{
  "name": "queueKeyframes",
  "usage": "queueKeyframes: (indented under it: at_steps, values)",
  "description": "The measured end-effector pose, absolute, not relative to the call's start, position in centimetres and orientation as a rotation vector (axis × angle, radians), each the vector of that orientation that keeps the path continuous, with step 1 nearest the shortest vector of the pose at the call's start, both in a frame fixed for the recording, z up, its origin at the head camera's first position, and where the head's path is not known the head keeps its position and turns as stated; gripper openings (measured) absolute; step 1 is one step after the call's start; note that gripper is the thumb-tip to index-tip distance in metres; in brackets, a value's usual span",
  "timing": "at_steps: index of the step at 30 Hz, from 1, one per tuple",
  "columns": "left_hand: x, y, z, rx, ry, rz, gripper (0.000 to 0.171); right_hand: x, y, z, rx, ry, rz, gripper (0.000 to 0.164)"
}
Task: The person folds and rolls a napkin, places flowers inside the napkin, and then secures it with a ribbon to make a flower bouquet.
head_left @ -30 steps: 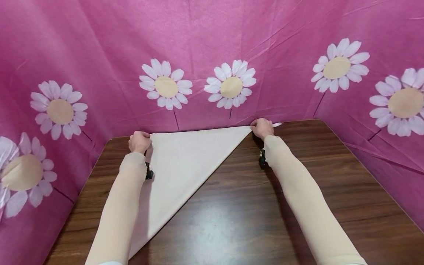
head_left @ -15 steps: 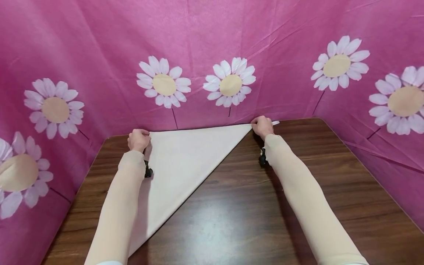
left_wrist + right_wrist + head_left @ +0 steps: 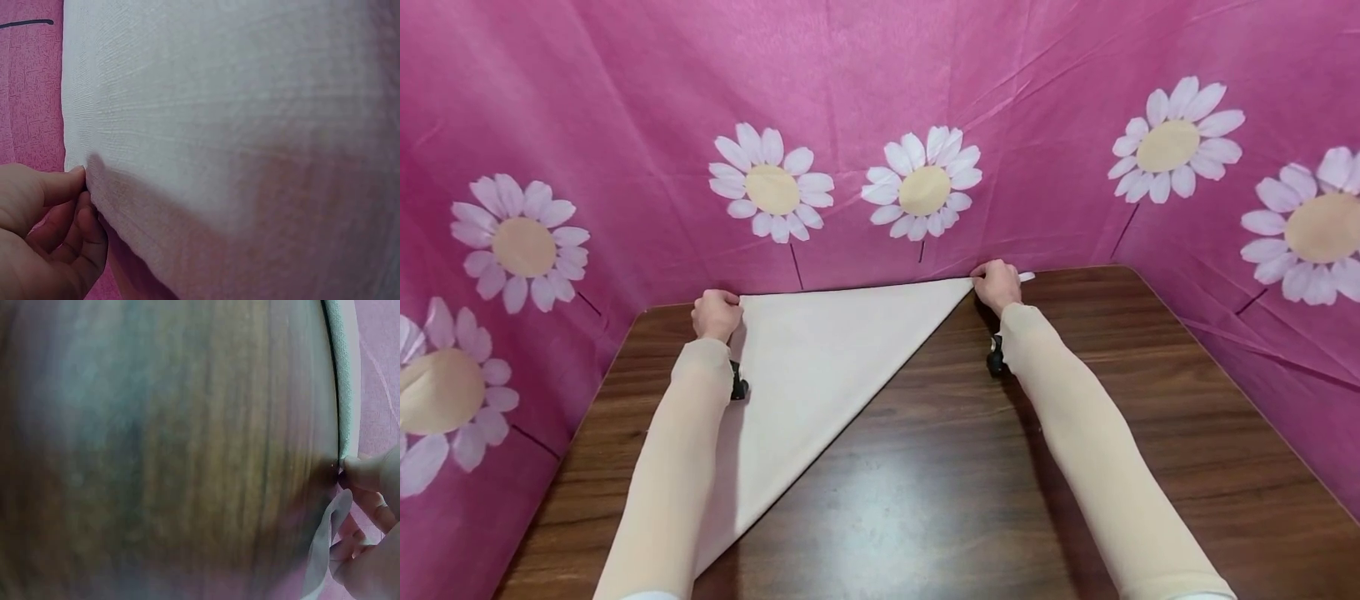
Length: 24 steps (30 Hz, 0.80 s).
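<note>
A white cloth (image 3: 812,358), folded into a triangle, lies on the wooden table with one straight side along the far edge. At its far left corner my left hand (image 3: 717,315) pinches the fabric; the left wrist view shows thumb and fingers of that hand (image 3: 50,231) closed on the cloth's edge (image 3: 156,125). My right hand (image 3: 997,286) pinches the far right tip, and its thumb and fingertip meet there in the right wrist view. A thin white strip (image 3: 322,544) hangs beside the right hand's fingers. The near left part of the cloth is hidden under the left forearm.
The brown wood table (image 3: 970,483) extends to the right of the cloth. A pink sheet with daisies (image 3: 850,83) hangs close behind the far edge and along both sides. Small black cameras (image 3: 995,357) sit at the wrists.
The head view has tilted slightly, so the scene sits a little lower or higher by a few pixels. Both hands keep their pinch on the cloth's corners, and the cloth lies as before.
</note>
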<state>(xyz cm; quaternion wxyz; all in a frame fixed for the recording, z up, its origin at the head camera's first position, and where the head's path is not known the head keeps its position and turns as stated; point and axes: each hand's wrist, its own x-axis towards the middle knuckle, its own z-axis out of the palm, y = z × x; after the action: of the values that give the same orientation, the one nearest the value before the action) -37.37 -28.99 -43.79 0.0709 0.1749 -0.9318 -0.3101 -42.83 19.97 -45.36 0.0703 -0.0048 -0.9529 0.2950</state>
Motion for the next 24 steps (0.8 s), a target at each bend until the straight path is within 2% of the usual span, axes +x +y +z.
queueKeyframes:
  at_steps: [11, 15, 19, 24]
  values:
    - [-37.2, -29.0, -44.0, 0.531, -2.803, -0.917, 0.026, -42.2, 20.0, -45.3, -0.049, -2.858, 0.863, 0.026]
    - [-36.6, -29.3, -43.5, 0.464, -2.848, -0.873, 0.032, -42.2, 20.3, -44.9, -0.038, -2.865, 0.862, 0.028]
    - [-35.7, -29.7, -42.5, 0.283, -2.917, -0.842, 0.041, -41.9, 21.1, -44.1, -0.006, -2.887, 0.831, 0.030]
    - [-34.0, -29.2, -40.7, -0.108, -2.976, -0.877, 0.050, -41.2, 21.6, -42.6, 0.147, -2.940, 0.782, 0.034]
